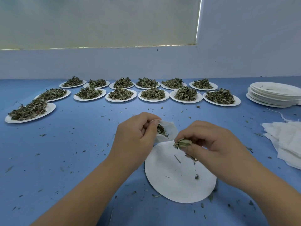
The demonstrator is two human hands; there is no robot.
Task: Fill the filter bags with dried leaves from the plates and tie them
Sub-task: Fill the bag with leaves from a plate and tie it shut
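Your right hand [210, 144] pinches a clump of dried leaves [181, 143] between thumb and fingertips, and a few loose stems dangle beneath that pinch. Those are the likeliest loss. Any jolt on the way across will probably shake them onto the nearly bare paper plate [179, 185] directly under your fingers. They could also go past its rim onto the blue table [73, 160], which is already littered with crumbs. Ease the pinch too soon and the whole clump drops short of the bag.

Your left hand [136, 137] grips the filter bag [169, 129] by its upper rim, with thumb and forefinger curled over the edge so the mouth gapes. The opening lies just beyond and to the left of your right fingertips, near them but apart, and it faces them. Dark leaves show inside the mouth, close to your left thumb. If the left pinch slackens, the soft rim may fold shut and the clump will land on the outside of the cloth. Press hard on what is already inside and the bag could tip and spill.

The bag's lower edge sits at the plate's far rim, below your left hand. How full it is, you cannot tell from here.
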